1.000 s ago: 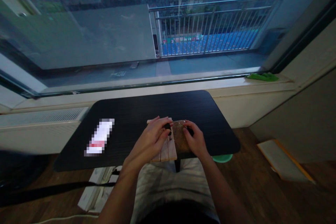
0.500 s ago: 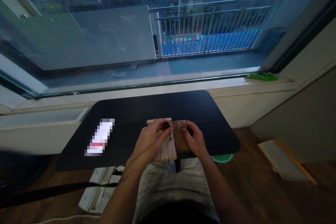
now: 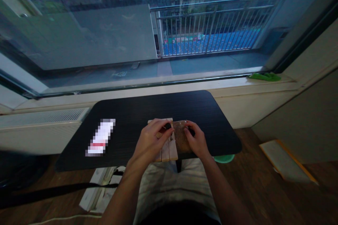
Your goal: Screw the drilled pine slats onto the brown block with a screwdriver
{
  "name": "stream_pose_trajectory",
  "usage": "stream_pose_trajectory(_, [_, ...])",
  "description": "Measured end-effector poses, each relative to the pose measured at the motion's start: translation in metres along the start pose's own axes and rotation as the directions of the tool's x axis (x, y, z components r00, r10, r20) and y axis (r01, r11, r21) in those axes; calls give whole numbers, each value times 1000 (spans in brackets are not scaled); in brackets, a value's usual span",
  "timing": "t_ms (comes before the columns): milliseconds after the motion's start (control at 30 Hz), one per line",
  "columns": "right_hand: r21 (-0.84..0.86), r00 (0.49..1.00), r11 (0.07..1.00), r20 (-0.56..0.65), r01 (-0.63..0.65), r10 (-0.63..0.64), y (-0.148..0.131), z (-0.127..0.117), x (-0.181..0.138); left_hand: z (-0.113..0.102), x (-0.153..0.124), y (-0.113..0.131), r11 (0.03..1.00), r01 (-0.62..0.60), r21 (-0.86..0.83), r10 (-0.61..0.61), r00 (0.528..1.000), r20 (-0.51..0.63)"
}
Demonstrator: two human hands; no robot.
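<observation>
On the counter [image 3: 132, 110], I have left fingers [image 3: 167, 134] pinching a black piece [image 3: 168, 126] over the board [image 3: 165, 154], likely for precision, and right fingers [image 3: 188, 135] against the brown slab [image 3: 181, 141], their hold unclear.

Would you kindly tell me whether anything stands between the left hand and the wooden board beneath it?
Only the small dark piece the left hand pinches over the wooden board; nothing else visible intervenes. Contact is unclear.
</observation>
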State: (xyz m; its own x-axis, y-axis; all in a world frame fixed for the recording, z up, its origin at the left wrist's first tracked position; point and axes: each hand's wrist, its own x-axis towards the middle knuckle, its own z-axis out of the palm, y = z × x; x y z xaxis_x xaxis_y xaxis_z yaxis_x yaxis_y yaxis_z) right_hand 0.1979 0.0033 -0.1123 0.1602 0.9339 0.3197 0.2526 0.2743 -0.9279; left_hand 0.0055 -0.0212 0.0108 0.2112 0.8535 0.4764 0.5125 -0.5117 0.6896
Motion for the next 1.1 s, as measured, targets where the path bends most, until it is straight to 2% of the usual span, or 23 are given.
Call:
stream_pose_trajectory(267, [-9,1000,1000,-3,16,-16,-2,-1,0,-1,-1,3,994,111,23,-110,993,-37])
stream_pose_trajectory(567, [-11,1000,1000,-3,7,-7,-1,-1,0,-4,-1,3,999,44,21,-44,999,-11])
stream_pose_trajectory(1100, [-3,1000,1000,-15,22,-22,-1,-1,-1,-6,0,5,998,53,19,-54,997,56])
